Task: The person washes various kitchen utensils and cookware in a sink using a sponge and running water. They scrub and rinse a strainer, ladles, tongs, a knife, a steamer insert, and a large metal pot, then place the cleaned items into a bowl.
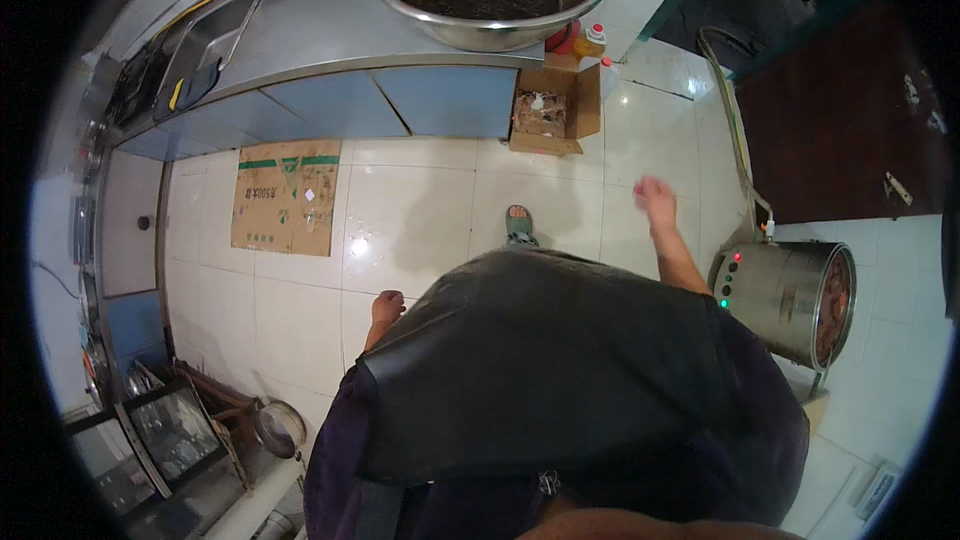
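Note:
My left hand (pixel 388 306) hangs low at my side over the tiled floor, its fingers curled and nothing seen in them. Out in front to the right is my right hand (pixel 655 199), blurred by motion; no object shows in it, and its finger posture is unclear. A black apron (pixel 540 375) covers my front, and one green sandal (pixel 518 219) shows past its edge. Ahead, a large metal basin (pixel 491 31) with dark contents sits at the end of the steel counter (pixel 315 22). A cylindrical steel cooker (pixel 776 304) with lit indicators stands beyond my right arm.
A flattened cardboard sheet (pixel 285 199) lies on the floor at left. An open cardboard box (pixel 547 116) and capped bottles (pixel 591 43) stand by the counter's end. A hose (pixel 731 112) runs down to the cooker. At lower left are a glass-fronted cabinet (pixel 176 431) and a strainer (pixel 277 427).

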Tool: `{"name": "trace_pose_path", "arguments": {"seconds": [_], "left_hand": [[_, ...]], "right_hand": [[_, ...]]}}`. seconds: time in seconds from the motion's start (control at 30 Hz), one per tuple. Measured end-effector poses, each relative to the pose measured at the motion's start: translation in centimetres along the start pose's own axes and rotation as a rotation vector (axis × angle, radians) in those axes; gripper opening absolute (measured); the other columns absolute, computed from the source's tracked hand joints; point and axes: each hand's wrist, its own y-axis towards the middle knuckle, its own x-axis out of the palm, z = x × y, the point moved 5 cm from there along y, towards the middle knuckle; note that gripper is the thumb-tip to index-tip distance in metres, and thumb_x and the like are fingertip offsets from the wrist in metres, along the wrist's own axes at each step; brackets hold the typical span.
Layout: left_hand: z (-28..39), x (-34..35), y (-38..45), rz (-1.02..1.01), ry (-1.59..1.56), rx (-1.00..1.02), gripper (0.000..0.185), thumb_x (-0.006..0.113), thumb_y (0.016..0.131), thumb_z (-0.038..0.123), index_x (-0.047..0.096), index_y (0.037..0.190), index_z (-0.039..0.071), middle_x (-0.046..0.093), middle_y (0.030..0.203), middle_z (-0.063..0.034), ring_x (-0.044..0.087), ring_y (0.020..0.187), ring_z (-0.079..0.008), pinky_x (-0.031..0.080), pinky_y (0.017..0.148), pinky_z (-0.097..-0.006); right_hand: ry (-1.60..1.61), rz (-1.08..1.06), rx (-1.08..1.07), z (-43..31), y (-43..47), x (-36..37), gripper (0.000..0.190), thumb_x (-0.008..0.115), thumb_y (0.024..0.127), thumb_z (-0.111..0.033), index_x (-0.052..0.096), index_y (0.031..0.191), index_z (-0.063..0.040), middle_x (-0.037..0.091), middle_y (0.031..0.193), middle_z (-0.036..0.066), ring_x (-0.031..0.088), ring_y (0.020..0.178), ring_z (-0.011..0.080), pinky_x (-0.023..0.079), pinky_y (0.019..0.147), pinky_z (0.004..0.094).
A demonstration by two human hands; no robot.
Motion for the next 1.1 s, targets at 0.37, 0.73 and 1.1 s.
{"name": "trace_pose_path", "arguments": {"seconds": [0.37, 0.73, 1.1], "left_hand": [[-3.2, -2.5, 4.1, 0.200, -0.183, -0.307, 0.043, 0.065, 0.080, 0.035, 0.065, 0.104, 0.000, 0.068, 0.094, -0.0174, 0.065, 0.088, -0.0273, 0.049, 0.080, -0.0359], [-4.2, -9.7, 11.7, 0.193, -0.195, -0.307, 0.041, 0.064, 0.081, 0.033, 0.064, 0.104, 0.000, 0.068, 0.094, -0.0166, 0.065, 0.087, -0.0262, 0.049, 0.080, -0.0351], [-8.7, -19.5, 21.4, 0.222, -0.297, -0.213, 0.039, 0.063, 0.083, 0.032, 0.064, 0.105, 0.000, 0.068, 0.093, -0.0159, 0.065, 0.086, -0.0251, 0.049, 0.079, -0.0343]], "right_hand": [[0.535, -0.136, -0.278, -36.5, 18.8, 14.7, 0.039, 0.059, 0.087, -0.019, 0.052, 0.121, -0.001, 0.059, 0.112, 0.012, 0.054, 0.108, 0.0215, 0.044, 0.090, 0.0356], [-0.058, 0.108, 0.583, -31.2, 31.6, 23.6, 0.034, 0.046, 0.093, -0.021, 0.056, 0.113, 0.005, 0.058, 0.098, 0.018, 0.053, 0.077, 0.0278, 0.044, 0.065, 0.0421], [-0.034, 0.196, 0.751, -26.7, 29.5, 26.1, 0.050, 0.057, 0.087, -0.034, 0.048, 0.125, -0.003, 0.050, 0.126, 0.021, 0.050, 0.112, 0.0390, 0.047, 0.081, 0.0522]]}}
